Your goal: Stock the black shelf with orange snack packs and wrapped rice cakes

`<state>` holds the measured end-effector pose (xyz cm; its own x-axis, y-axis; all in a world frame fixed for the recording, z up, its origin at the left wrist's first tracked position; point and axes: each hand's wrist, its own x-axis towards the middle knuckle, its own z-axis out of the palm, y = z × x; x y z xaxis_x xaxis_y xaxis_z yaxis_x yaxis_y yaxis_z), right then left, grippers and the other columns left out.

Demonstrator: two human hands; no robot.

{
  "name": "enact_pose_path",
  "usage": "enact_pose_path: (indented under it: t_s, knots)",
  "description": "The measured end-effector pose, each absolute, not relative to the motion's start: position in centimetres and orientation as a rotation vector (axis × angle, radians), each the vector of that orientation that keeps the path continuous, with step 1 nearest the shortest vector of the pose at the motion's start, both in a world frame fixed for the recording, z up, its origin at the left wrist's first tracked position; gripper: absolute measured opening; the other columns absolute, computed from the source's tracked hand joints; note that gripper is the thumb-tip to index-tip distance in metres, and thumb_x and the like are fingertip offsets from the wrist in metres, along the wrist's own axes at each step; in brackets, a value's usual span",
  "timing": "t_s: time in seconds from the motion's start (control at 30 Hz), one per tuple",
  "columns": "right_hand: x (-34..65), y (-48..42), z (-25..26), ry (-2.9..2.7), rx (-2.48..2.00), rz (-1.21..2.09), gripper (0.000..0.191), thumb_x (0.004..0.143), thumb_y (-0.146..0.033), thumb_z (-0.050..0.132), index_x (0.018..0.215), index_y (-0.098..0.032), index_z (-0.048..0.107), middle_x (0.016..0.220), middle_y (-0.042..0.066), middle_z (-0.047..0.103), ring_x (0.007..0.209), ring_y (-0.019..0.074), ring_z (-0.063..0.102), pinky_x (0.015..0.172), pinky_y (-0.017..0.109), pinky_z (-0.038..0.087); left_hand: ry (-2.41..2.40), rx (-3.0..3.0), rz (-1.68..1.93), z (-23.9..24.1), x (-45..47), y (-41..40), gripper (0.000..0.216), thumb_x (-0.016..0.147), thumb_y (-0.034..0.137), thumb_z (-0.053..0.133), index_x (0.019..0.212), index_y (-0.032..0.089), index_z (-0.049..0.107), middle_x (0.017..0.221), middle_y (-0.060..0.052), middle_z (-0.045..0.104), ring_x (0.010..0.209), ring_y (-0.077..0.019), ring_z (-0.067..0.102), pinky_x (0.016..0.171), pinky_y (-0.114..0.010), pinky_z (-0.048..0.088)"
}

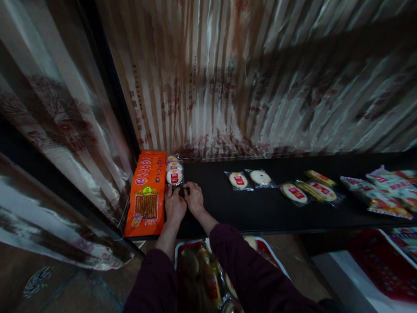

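My left hand [175,207] is at the near edge of the front rice cracker packet [174,176], its fingers curled closed against the wrapper. At the packet's near right corner my right hand [194,197] is also closed, fingertips on the clear film. The fingertips are partly hidden by the backs of the hands. This packet overlaps others in a short row running back toward the curtain. Directly left lies an overlapping row of orange snack bags [144,197], the front one with a window showing brown sticks.
On the black shelf [213,205] to the right lie two round cracker packets [239,180], several mixed small packs [294,193] and white snack bags [398,187]. Below my arms stands a red basket [277,260] of packets. A patterned curtain [223,76] hangs behind; a dark post [110,72] rises at left.
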<state>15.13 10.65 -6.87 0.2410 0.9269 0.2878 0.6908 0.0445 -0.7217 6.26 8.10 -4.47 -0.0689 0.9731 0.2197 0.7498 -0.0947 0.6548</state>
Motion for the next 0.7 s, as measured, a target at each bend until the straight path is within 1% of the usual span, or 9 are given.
enact_pose_path:
  t_s: [0.13, 0.23, 0.33, 0.43, 0.53, 0.7]
  knots:
    - [15.4, 9.4, -7.1, -1.495, -1.7, 0.392, 0.026, 0.075, -0.002, 0.049, 0.082, -0.019, 0.068, 0.106, 0.008, 0.065, 0.099, 0.0193, 0.059, 0.092, 0.035, 0.046, 1.903, 1.883, 0.916, -4.1, 6.6, 6.9, 0.04, 0.078, 0.006, 0.043, 0.111, 0.007, 0.065, 0.128, -0.019, 0.056, 0.122, -0.0285, 0.05, 0.105, -0.041, 0.04]
    - [15.7, 8.3, -6.8, -1.512, -1.707, 0.429, 0.027, 0.075, -0.001, 0.049, 0.08, -0.019, 0.069, 0.104, 0.008, 0.066, 0.098, 0.0183, 0.06, 0.091, 0.033, 0.047, 1.859, 1.9, 0.891, -4.3, 6.9, 5.9, 0.039, 0.077, 0.004, 0.041, 0.106, 0.01, 0.068, 0.118, -0.016, 0.062, 0.116, -0.0258, 0.053, 0.102, -0.04, 0.042]
    - [16.0, 6.9, -6.3, -1.545, -1.69, 0.468, 0.029, 0.073, 0.001, 0.049, 0.078, -0.019, 0.069, 0.102, 0.006, 0.067, 0.097, 0.0171, 0.061, 0.091, 0.031, 0.048, 1.777, 1.922, 0.88, -4.7, 7.1, 4.6, 0.042, 0.076, 0.002, 0.04, 0.103, 0.014, 0.069, 0.111, -0.013, 0.065, 0.114, -0.0228, 0.054, 0.101, -0.04, 0.043]
    - [16.2, 5.3, -5.9, -1.555, -1.674, 0.503, 0.032, 0.071, 0.003, 0.048, 0.077, -0.019, 0.07, 0.101, 0.005, 0.067, 0.096, 0.0161, 0.062, 0.09, 0.03, 0.048, 1.734, 1.915, 0.895, -5.0, 7.3, 3.2, 0.045, 0.074, 0.001, 0.04, 0.106, 0.017, 0.068, 0.113, -0.01, 0.065, 0.117, -0.0215, 0.053, 0.105, -0.04, 0.04]
    - [16.4, 3.6, -5.7, -1.566, -1.674, 0.525, 0.034, 0.072, 0.004, 0.046, 0.08, -0.018, 0.07, 0.102, 0.006, 0.068, 0.098, 0.0154, 0.062, 0.09, 0.028, 0.048, 1.697, 1.913, 0.909, -5.3, 7.5, 1.5, 0.046, 0.075, 0.002, 0.039, 0.108, 0.018, 0.067, 0.118, -0.009, 0.064, 0.121, -0.0214, 0.05, 0.107, -0.04, 0.038]
    - [16.6, 0.3, -5.7, -1.639, -1.679, 0.516, 0.036, 0.075, 0.004, 0.043, 0.089, -0.017, 0.069, 0.11, 0.008, 0.066, 0.103, 0.0155, 0.059, 0.094, 0.029, 0.045, 1.647, 1.956, 0.902, -5.6, 7.3, -1.7, 0.045, 0.076, 0.004, 0.039, 0.111, 0.014, 0.066, 0.125, -0.012, 0.06, 0.124, -0.0223, 0.047, 0.109, -0.041, 0.036]
